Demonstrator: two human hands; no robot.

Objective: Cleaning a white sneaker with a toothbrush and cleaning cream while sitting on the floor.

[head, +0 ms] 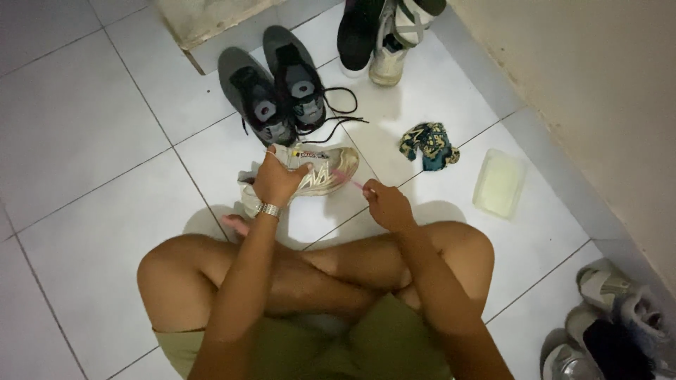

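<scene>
Because it is a running shoe of mesh and foam, the pale sneaker (320, 174) should be light, with a soft, yielding upper and a stiffer sole; I judge the firm places to hold it are the heel and the collar, since the mesh sides would cave under a squeeze. It lies on its side on the white tiled floor (84, 141), just in front of the person's crossed legs, toe pointing to the right. It looks cream or off-white with silvery side stripes and a scuffed, greyish cast. The left hand (276, 181) is closed over the shoe's heel end, pinning it down; a metal watch sits at that wrist. The right hand (386, 204) is curled shut around a thin pink brush (350, 181), whose far end touches the toe. That brush should be very light and rigid, best gripped low on its handle. Its bristles are too small to make out.
</scene>
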